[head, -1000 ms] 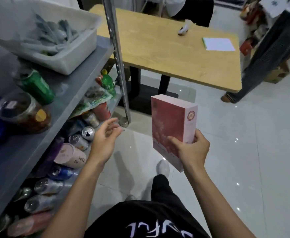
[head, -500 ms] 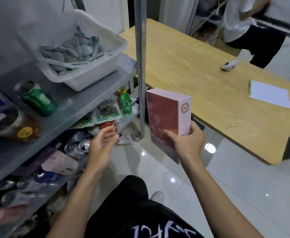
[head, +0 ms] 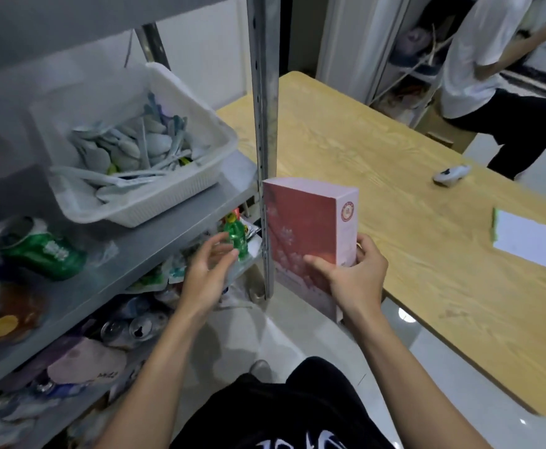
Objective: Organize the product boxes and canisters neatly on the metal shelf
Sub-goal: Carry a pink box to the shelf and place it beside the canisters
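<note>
Your right hand (head: 352,280) grips a pink box (head: 307,234) by its lower end, thumb across the red front face and fingers wrapped behind, holding it upright just beside the metal shelf (head: 129,254) post, above the floor. Your left hand (head: 207,273) is empty with fingers loosely spread, reaching toward the lower tier near a small green bottle (head: 236,236). On the shelf's middle tier a white basket (head: 155,202) holds pale spoons, and a green can (head: 41,251) lies on its side nearby. A wooden table (head: 394,205) stands to the right.
</note>
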A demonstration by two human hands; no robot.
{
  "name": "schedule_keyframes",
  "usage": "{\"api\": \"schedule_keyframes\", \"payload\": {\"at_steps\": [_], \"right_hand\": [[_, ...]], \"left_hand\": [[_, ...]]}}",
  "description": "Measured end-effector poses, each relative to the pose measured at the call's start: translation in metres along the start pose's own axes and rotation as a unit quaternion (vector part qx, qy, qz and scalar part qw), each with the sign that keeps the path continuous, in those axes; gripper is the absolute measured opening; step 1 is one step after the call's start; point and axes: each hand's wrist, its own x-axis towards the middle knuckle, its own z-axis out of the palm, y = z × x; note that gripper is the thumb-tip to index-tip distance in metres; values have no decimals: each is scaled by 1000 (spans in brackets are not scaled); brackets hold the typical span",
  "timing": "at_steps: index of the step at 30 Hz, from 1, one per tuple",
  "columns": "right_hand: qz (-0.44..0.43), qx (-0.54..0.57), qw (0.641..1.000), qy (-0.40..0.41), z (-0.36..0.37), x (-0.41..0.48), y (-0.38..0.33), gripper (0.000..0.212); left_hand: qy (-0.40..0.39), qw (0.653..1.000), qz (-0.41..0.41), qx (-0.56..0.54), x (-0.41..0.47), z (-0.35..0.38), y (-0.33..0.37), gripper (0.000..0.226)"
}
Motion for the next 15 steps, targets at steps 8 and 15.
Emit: {"api": "schedule_keyframes", "payload": {"at_steps": [8, 15], "right_hand": [[-59, 51, 987, -141, 8, 70, -52, 54], [-96, 97, 945, -298, 6, 108, -110, 54]], "left_hand": [[22, 998, 56, -22, 38, 28, 65, 60], [151, 979, 118, -66, 27, 44, 116, 62]]}}
